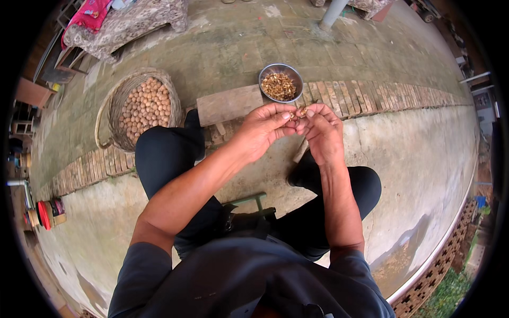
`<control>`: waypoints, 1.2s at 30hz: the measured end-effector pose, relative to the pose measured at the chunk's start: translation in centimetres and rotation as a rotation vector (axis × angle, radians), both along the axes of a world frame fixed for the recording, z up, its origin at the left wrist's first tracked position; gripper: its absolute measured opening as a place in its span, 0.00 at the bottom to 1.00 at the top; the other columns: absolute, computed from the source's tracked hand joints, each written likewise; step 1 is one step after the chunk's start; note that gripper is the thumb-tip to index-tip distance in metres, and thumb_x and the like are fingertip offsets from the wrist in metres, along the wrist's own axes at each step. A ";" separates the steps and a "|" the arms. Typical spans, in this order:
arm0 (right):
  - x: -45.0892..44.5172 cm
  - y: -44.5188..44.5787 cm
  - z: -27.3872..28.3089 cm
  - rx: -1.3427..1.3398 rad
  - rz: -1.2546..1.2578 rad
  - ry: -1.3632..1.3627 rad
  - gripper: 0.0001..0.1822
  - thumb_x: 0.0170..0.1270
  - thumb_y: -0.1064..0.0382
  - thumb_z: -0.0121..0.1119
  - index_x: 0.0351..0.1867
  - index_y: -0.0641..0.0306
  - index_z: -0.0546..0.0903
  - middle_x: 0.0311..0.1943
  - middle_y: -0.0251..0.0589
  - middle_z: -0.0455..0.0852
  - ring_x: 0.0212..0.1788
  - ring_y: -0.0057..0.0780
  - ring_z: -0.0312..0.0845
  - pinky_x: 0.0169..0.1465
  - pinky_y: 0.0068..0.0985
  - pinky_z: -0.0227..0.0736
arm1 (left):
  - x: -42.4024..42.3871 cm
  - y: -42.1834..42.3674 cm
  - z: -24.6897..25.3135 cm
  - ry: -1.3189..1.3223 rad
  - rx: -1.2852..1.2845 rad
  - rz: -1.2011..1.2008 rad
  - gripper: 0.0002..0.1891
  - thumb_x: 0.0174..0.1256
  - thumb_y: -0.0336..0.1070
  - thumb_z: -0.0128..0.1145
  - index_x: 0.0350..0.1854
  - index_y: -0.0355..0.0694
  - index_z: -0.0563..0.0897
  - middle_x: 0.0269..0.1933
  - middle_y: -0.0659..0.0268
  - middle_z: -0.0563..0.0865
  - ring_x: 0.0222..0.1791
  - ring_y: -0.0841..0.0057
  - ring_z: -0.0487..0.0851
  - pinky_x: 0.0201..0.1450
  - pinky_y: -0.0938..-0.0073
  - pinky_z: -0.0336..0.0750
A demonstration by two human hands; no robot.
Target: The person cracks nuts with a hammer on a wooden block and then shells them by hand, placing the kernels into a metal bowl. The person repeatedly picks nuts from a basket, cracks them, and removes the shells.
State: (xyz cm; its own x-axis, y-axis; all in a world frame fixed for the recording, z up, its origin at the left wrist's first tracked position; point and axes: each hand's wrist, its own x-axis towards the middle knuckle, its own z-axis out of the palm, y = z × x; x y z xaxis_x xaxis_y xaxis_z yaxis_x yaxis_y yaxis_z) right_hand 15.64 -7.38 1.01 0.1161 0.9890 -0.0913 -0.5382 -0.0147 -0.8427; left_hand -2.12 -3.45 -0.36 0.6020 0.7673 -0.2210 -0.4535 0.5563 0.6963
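Note:
My left hand (262, 129) and my right hand (323, 129) meet in front of me, fingertips nearly touching. The left thumb and fingers pinch a small walnut piece (292, 116). Another walnut piece (304, 111) sits between the right thumb and forefinger. Whether these are kernel or shell is too small to tell. Just beyond the hands, a metal bowl (280, 68) holds many broken walnut kernels (278, 86). To the left stands a wicker basket (175, 105) with a curved handle, well filled with whole walnuts (147, 107).
A wooden board (228, 104) lies left of the bowl, by a brick edging (381, 95). Part of a wooden stick (301, 151) shows below my right hand. Green metal tubing (248, 198) is between my legs. Farther off are a cloth-covered piece of furniture (147, 24) and a post (333, 15).

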 end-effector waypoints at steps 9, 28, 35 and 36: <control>0.4 0.2 0.2 -0.077 0.091 0.240 0.10 0.77 0.66 0.50 0.48 0.70 0.79 0.37 0.43 0.85 0.32 0.28 0.82 0.35 0.24 0.76 | 0.0 0.1 -0.5 -0.026 0.024 -0.023 0.12 0.80 0.36 0.56 0.56 0.35 0.83 0.46 0.63 0.88 0.44 0.78 0.86 0.50 0.73 0.84; -2.5 -1.2 1.8 0.302 -0.159 -1.155 0.09 0.62 0.78 0.65 0.42 0.65 0.84 0.25 0.34 0.76 0.26 0.19 0.68 0.31 0.23 0.67 | -0.3 0.0 -0.8 0.042 -0.026 -0.010 0.11 0.78 0.43 0.60 0.45 0.40 0.84 0.39 0.69 0.85 0.36 0.81 0.82 0.42 0.74 0.81; -2.5 -1.0 1.6 0.343 -0.154 -1.194 0.06 0.61 0.76 0.65 0.39 0.65 0.83 0.25 0.37 0.77 0.25 0.24 0.70 0.30 0.25 0.67 | -0.1 -0.2 -0.9 0.159 0.008 0.010 0.12 0.77 0.43 0.61 0.42 0.38 0.84 0.38 0.68 0.85 0.33 0.82 0.80 0.39 0.75 0.81; -2.4 -1.1 1.6 0.328 -0.147 -1.184 0.06 0.61 0.75 0.65 0.38 0.65 0.83 0.25 0.36 0.77 0.25 0.23 0.71 0.30 0.25 0.67 | 0.0 -0.2 -0.8 0.174 0.018 0.013 0.12 0.77 0.43 0.61 0.42 0.38 0.84 0.38 0.67 0.85 0.33 0.82 0.80 0.39 0.75 0.81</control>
State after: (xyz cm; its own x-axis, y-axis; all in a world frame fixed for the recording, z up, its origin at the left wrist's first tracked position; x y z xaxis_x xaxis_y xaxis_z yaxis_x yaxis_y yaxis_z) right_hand 13.20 -8.45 2.59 0.0704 0.9159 0.3953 0.5787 0.2853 -0.7640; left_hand -2.15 -3.69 -1.19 0.5461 0.7792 -0.3075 -0.3321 0.5384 0.7745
